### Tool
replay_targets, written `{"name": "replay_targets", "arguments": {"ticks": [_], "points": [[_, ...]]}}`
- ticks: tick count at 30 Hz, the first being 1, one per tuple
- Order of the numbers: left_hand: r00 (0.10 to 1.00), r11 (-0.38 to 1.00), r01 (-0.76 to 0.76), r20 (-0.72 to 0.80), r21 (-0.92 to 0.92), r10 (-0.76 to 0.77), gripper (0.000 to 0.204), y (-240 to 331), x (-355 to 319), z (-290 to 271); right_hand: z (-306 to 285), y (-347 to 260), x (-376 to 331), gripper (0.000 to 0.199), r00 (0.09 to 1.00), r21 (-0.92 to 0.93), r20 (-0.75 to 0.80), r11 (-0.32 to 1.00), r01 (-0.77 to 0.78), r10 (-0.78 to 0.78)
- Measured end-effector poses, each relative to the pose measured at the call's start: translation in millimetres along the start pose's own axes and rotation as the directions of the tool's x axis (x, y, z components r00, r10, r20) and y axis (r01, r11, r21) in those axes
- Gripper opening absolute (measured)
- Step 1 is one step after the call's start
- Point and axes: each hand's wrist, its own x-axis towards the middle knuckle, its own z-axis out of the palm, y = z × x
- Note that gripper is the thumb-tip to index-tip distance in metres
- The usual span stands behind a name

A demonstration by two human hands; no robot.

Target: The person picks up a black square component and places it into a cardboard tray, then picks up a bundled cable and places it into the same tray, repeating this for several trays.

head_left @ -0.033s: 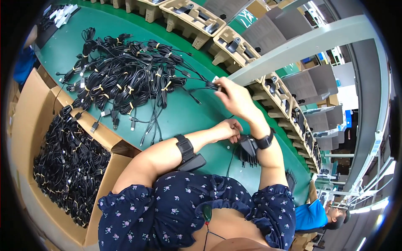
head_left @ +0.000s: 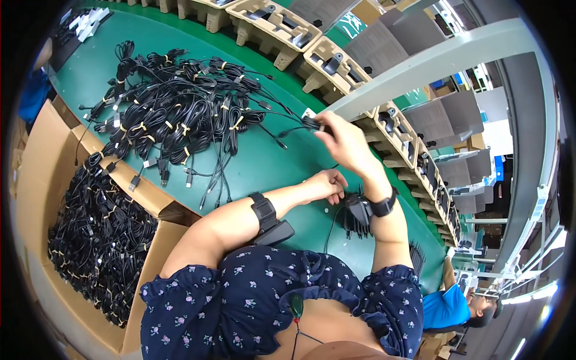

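My right hand (head_left: pixel 347 143) reaches out over the green table, its thumb and fingers closed on a small bundle of black cables (head_left: pixel 309 123). Loose cable ends trail left from this bundle toward a large pile of black cables (head_left: pixel 174 114), many tied with pale bands. Nearer to me, my left hand (head_left: pixel 324 186) is closed with curled fingers. A thin black cable (head_left: pixel 331 231) runs down beside it, and a short piece shows above the fingers; the grip itself is partly hidden. Beneath my right wrist lies a cluster of black pieces with thin prongs (head_left: pixel 356 225).
An open cardboard box (head_left: pixel 141 288) full of banded black cables stands at the left. Pulp trays (head_left: pixel 336 66) with dark parts line the table's far edge. A pale metal post (head_left: pixel 420 69) slants across the right. A person in blue (head_left: pixel 447 309) is at the far right.
My right hand has shifted slightly right with the cable bundle, drawing it a little away from the pile. My left hand has hardly moved.
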Motion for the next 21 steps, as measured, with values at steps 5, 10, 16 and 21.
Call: {"name": "replay_targets", "arguments": {"ticks": [5, 10, 16, 21], "points": [[0.997, 0.996, -0.077, -0.009, 0.045, 0.077, 0.016, 5.2, -8.0, 6.0, -39.0, 12.2, -46.1, 0.026, 0.948, 0.096, -0.13, 0.955, -0.281, 0.292], [0.821, 0.86, -0.437, -0.273, 0.264, 0.502, 0.021, 8.6, -9.3, 3.8, -34.1, 35.6, -84.1, 0.024, 0.905, 0.309, -0.284, 0.924, -0.225, 0.316], [0.854, 0.785, -0.486, 0.02, 0.385, 0.519, 0.058, 15.9, -23.0, 19.9, -1.2, 21.6, -99.9, 0.019, 0.851, 0.882, -0.165, 0.461, -0.099, 0.499], [0.892, 0.987, -0.011, 0.448, 0.159, -0.062, 0.028, 1.4, -22.4, 16.5, -8.0, 0.9, -97.5, 0.027, 0.882, 1.0, -0.012, 0.02, 0.002, 0.471]]}}
